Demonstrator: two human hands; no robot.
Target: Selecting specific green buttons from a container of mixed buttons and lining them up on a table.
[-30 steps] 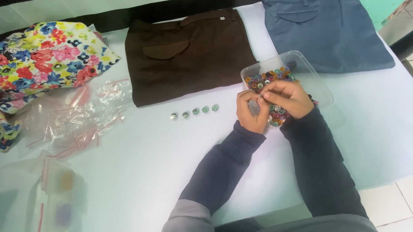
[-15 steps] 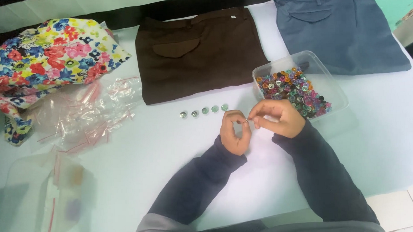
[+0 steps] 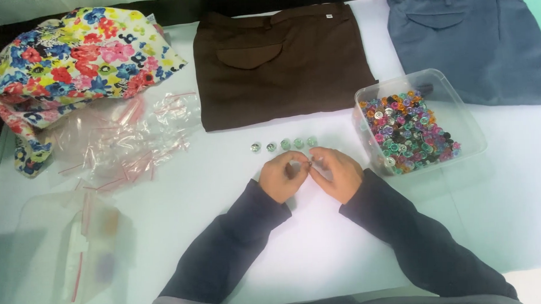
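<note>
Both hands meet at the middle of the white tabletop (image 3: 273, 242), fingertips touching. The left hand (image 3: 281, 177) and the right hand (image 3: 338, 173) pinch something tiny between them; whether it is a button cannot be told. Just above them lies a row of small buttons (image 3: 284, 145), five in a line, greenish and grey. To the right stands a clear plastic box (image 3: 461, 118), open, filled with mixed coloured buttons (image 3: 405, 132). Behind the row lie folded brown trousers (image 3: 279, 65), and blue trousers (image 3: 470, 40) beside them. At left sit a floral bag (image 3: 81, 56), loose clear zip bags (image 3: 132, 139), and a lidded translucent container (image 3: 76, 254) holding blurred things.
</note>
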